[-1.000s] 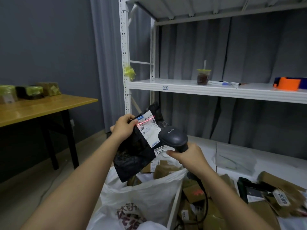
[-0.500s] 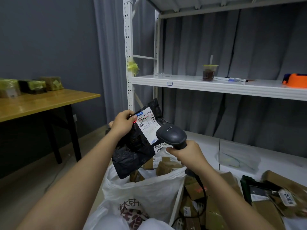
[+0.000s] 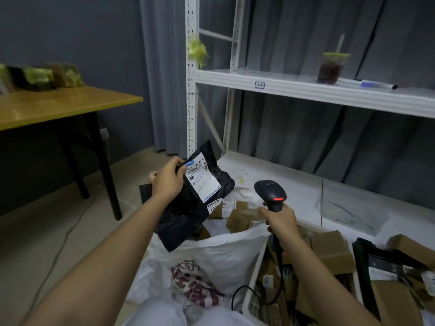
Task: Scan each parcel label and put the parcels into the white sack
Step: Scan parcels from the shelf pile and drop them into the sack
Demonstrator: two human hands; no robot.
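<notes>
Fingers of the left hand (image 3: 167,182) pinch the black parcel (image 3: 190,201) mid-frame above the white sack (image 3: 226,260); right hand (image 3: 280,220) clenches the barcode scanner (image 3: 270,192).

white sack (image 3: 230,252) mouth open below both hands, brown boxes (image 3: 244,218) already crowding inside, black parcel (image 3: 188,208) hanging over its left rim, shelf upright (image 3: 191,90) behind, scanner cable (image 3: 280,267) along right rim
</notes>
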